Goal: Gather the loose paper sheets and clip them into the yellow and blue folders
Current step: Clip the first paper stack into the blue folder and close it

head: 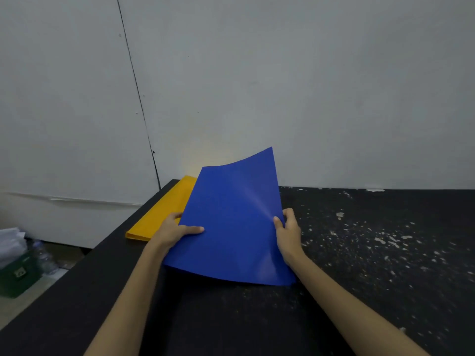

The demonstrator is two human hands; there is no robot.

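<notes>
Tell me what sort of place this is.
Probably a back room or storeroom used as a workspace: a worn black table with chipped paint, bare grey wall panels, and a green crate of papers on the floor.

A raised blue folder blocks the table behind it and covers the right side of a yellow folder at 10 o'clock, so whether either folder holds paper cannot be told. The left hand and right hand show only thumbs on the cover, fingers tucked behind it. At 8 o'clock, a green crate, white papers and a blurred bottle are cut off by the picture's edge.
</notes>
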